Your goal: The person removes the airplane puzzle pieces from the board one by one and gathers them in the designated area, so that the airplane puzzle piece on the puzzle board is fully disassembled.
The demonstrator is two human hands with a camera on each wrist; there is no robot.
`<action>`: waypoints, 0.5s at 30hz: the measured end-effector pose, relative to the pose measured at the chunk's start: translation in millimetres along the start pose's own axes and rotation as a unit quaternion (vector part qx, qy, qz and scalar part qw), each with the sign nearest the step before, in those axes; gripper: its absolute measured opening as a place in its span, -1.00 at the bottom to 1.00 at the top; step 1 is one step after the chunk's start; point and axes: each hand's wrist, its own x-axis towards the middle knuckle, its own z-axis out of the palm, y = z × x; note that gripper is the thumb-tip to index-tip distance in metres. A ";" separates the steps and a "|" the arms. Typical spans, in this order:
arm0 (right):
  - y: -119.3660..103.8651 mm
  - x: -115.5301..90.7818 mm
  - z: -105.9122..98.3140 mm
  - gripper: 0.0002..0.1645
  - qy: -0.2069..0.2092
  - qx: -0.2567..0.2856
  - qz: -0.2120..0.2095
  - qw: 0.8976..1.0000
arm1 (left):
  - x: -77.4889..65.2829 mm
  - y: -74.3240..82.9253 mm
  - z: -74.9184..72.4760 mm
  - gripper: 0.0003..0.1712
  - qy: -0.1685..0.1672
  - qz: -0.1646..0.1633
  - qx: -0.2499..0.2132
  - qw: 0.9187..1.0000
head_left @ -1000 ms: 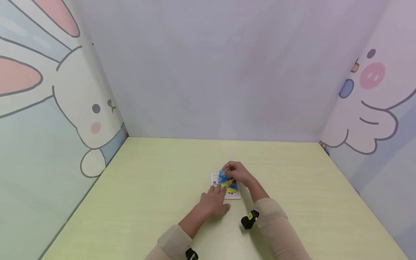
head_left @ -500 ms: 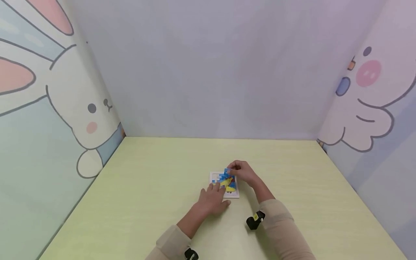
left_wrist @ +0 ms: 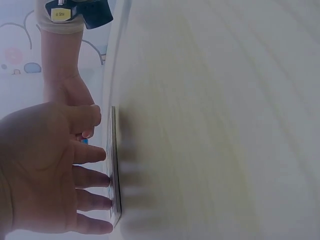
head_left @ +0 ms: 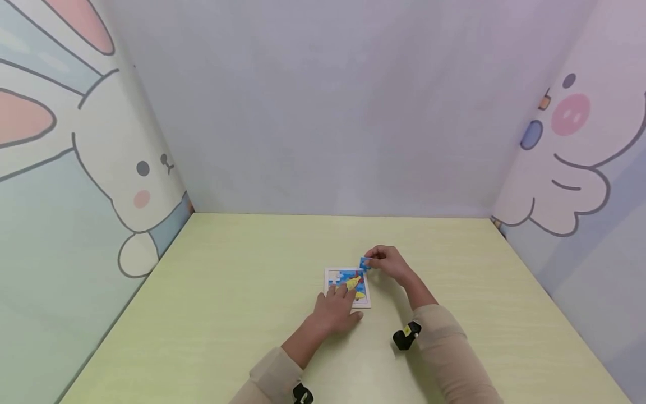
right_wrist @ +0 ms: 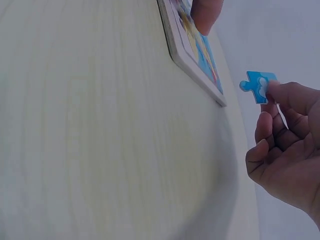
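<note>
Flat, rectangular white-framed jigsaw board (right_wrist: 196, 75), picture in blue, yellow and red, on the pale yellow-green table (head_left: 242, 264). Your left hand (head_left: 335, 312): fingers straight, slightly spread, resting on it. Your right hand (head_left: 391, 264): pinching one blue, white-patched, knobbed jigsaw piece (right_wrist: 258, 87), off the board, near its far right corner.

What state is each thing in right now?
Puzzle tray: flat on the table, incomplete, pale gap toward its far left corner, near part hidden.
Blue puzzle piece: loose, held apart from the tray.
Left hand: resting on the tray.
Right hand: pinching the piece.
</note>
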 end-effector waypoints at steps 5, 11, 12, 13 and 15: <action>6.9 2.7 -6.8 -0.83 0.002 -0.009 0.012 1.000 | 0.8 -2.0 3.4 -0.32 -0.006 0.000 0.004 1.000; 15.2 5.3 -16.2 -0.82 0.016 -0.016 0.041 0.999 | 2.4 -3.1 4.3 -0.34 -0.007 0.007 0.006 1.000; 15.8 5.7 -17.7 -0.82 0.018 -0.015 0.043 0.999 | 2.8 -3.1 3.9 -0.35 -0.006 0.008 0.007 1.000; 16.3 6.2 -19.2 -0.81 0.018 -0.017 0.042 0.999 | 3.2 -3.2 3.4 -0.35 -0.006 0.009 0.007 1.000; 17.1 7.6 -21.6 -0.80 0.018 -0.018 0.038 0.999 | 4.3 -3.5 2.8 -0.36 -0.008 0.008 0.004 1.000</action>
